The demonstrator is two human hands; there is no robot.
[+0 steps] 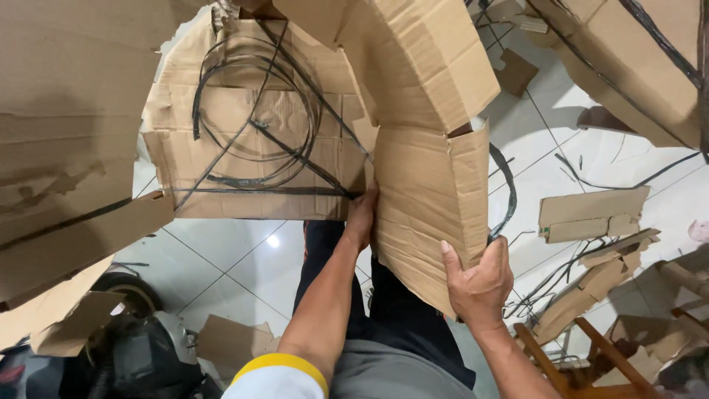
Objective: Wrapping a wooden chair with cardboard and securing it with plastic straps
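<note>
I hold a large folded sheet of brown cardboard [425, 170] up in front of me. My right hand [480, 277] grips its lower right edge, thumb on the front face, with a black plastic strap [508, 193] curving past the fingers. My left hand [362, 218] presses on the cardboard's left edge, where it meets a flattened box [221, 148]. Loops of black strapping [258, 118] lie on that flat box. My left arm wears a white sleeve with a yellow band.
More big cardboard sheets lean at the left [66, 148] and top right [628, 59]. Cardboard scraps [591, 214] and black straps litter the white tiled floor [244, 258]. A wooden frame [569, 362] stands at the lower right, a dark machine [140, 355] at the lower left.
</note>
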